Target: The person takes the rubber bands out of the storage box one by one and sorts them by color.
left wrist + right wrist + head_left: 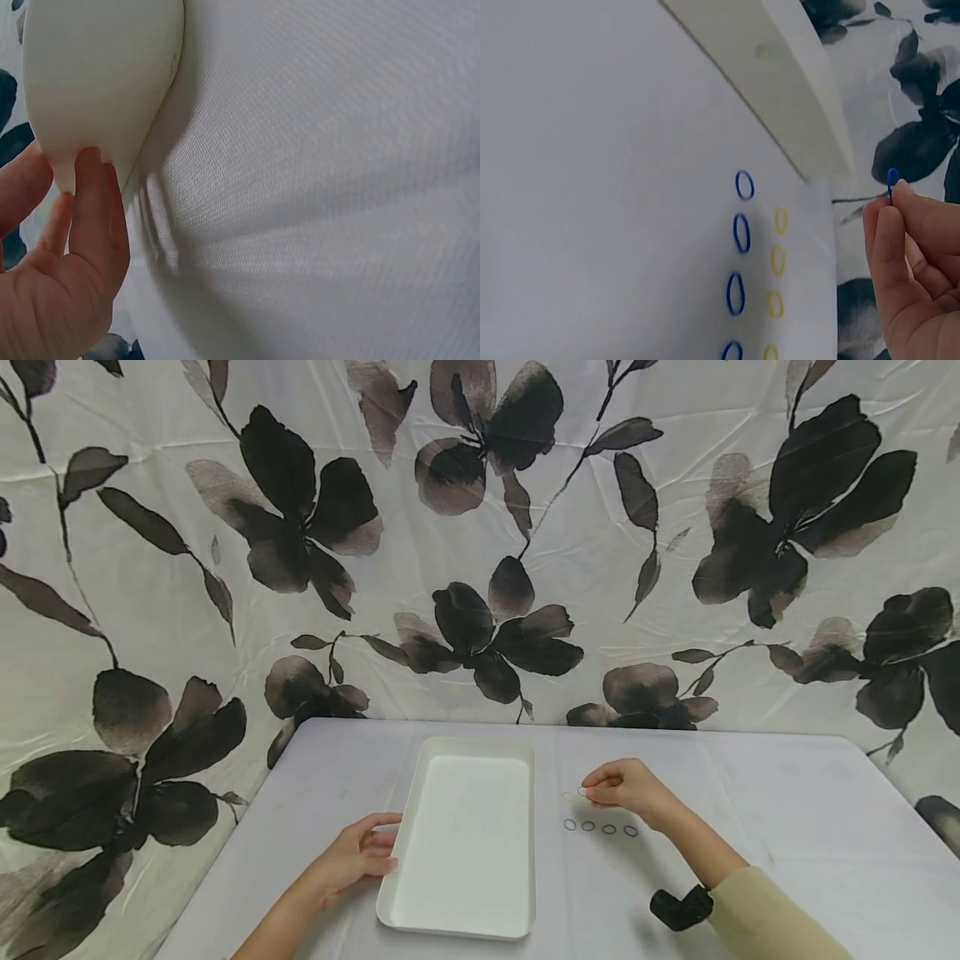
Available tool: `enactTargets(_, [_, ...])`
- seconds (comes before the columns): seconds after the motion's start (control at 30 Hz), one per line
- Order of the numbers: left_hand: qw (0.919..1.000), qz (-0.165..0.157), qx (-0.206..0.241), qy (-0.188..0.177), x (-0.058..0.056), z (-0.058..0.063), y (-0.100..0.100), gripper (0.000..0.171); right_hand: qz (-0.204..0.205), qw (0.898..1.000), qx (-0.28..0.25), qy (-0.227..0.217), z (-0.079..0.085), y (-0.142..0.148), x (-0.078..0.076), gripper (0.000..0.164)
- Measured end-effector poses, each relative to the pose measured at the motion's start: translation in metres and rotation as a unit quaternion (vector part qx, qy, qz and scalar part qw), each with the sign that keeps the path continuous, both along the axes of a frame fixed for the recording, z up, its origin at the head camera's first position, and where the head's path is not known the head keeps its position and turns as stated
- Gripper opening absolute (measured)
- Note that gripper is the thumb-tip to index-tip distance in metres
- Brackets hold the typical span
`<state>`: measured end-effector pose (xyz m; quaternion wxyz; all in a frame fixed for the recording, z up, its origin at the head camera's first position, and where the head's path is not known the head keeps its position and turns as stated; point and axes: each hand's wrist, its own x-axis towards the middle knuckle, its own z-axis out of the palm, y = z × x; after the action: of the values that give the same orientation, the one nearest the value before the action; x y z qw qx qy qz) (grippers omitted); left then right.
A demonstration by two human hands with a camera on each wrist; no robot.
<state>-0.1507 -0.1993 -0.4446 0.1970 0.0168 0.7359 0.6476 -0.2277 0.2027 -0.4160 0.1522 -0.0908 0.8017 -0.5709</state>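
A white rectangular tray (480, 935) lies lengthwise on the table. My left hand (352, 856) holds it by its left edge; the left wrist view shows thumb and fingertips (88, 161) at the rim. Right of the tray, my right hand (626, 789) pinches a small blue rubber band (892, 178) between thumb and fingertips, raised over the table. Beneath that hand is a row of several blue rubber bands (736, 225). Beside it runs a row of yellow rubber bands (772, 261), partly hidden by the hand in the head view.
A white cloth covers the table (787, 827). Behind it hangs a floral curtain (420, 552) with dark printed flowers, close to the table's far edge. A black wrist camera (681, 907) is strapped near the right sleeve.
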Motion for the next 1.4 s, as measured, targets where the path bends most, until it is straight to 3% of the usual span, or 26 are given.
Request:
enactTargets(0.73, [1.0000,0.005,-0.001,0.004,-0.002,-0.001,0.000,0.068,-0.049,0.994,0.093,-0.002,-0.020,0.059,0.018,0.016])
enactTargets(0.97, [1.0000,0.007,-0.004,0.004,-0.002,-0.001,0.000,0.068,-0.073,0.990,0.123,-0.002,-0.029,0.069,0.021,0.013])
enactTargets(1.4, [1.0000,0.007,-0.002,-0.002,-0.004,-0.001,0.002,0.069,-0.083,0.985,0.152,0.008,-0.043,0.077,0.027,0.010])
